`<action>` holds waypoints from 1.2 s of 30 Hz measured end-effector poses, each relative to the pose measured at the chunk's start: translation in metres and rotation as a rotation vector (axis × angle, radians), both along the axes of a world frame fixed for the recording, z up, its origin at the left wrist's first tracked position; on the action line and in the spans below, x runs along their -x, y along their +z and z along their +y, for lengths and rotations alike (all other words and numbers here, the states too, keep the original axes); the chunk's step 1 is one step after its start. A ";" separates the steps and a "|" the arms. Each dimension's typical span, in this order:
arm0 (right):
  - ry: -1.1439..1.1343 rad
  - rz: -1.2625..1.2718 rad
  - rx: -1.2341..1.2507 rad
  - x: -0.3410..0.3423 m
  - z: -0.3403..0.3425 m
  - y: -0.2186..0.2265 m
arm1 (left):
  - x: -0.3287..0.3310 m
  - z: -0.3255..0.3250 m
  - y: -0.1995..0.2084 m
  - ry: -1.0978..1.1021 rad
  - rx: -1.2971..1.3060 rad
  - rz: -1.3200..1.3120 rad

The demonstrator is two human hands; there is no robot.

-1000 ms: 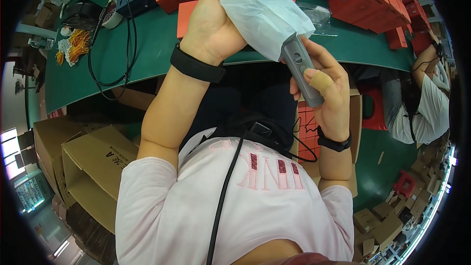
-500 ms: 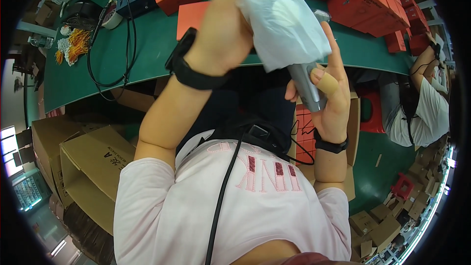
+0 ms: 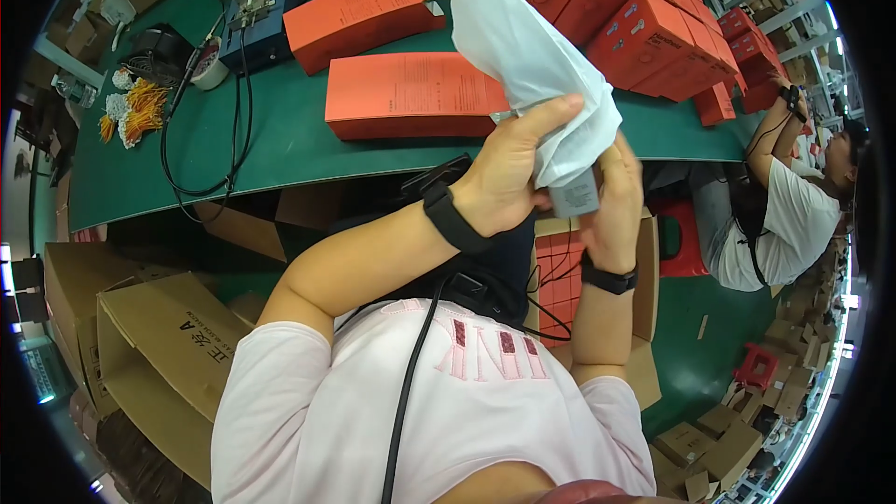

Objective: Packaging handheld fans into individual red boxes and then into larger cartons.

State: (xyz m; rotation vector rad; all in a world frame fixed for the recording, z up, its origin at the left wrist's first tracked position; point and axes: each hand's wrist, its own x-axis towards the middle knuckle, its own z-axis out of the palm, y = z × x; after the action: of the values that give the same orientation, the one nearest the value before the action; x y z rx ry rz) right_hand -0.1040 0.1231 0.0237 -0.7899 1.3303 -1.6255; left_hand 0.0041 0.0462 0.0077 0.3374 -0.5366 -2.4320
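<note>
Currently | left hand (image 3: 518,163), right hand (image 3: 613,201) grasping white-bagged device (image 3: 572,196) | orange boxes (image 3: 401,103) beyond | brown carton (image 3: 163,345) leftward

FREE: passage is offered on bare green surface (image 3: 291,131) between looped black cable (image 3: 249,117) and nearer long orange-red cardboard box (image 3: 411,98) | FREE: front strip is offered before stacked orange-red cardboard boxes (image 3: 644,45) | BLOCKED: gap between nearer box and stack is crossed by crumpled white pouch (image 3: 527,47) | BLOCKED: back left is occupied by boxy blue device (image 3: 261,30)
</note>
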 end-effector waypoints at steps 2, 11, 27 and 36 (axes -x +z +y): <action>-0.048 0.398 -0.010 0.014 0.002 0.008 | 0.014 -0.003 -0.004 0.067 -0.036 0.107; -0.556 1.121 0.239 0.024 0.006 0.045 | 0.043 0.015 0.024 -0.102 -0.327 0.333; 0.052 -0.471 0.332 0.062 0.062 -0.007 | 0.056 0.018 0.000 0.017 0.332 0.081; -0.107 0.602 -0.069 0.029 0.056 -0.021 | 0.061 0.041 -0.024 0.298 1.319 -0.522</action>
State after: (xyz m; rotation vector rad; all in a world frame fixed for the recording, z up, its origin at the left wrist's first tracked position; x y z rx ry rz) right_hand -0.1334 0.1788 0.0031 -1.2447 1.8596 -1.4641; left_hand -0.0567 0.0873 -0.0162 0.3992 -1.9451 -1.2580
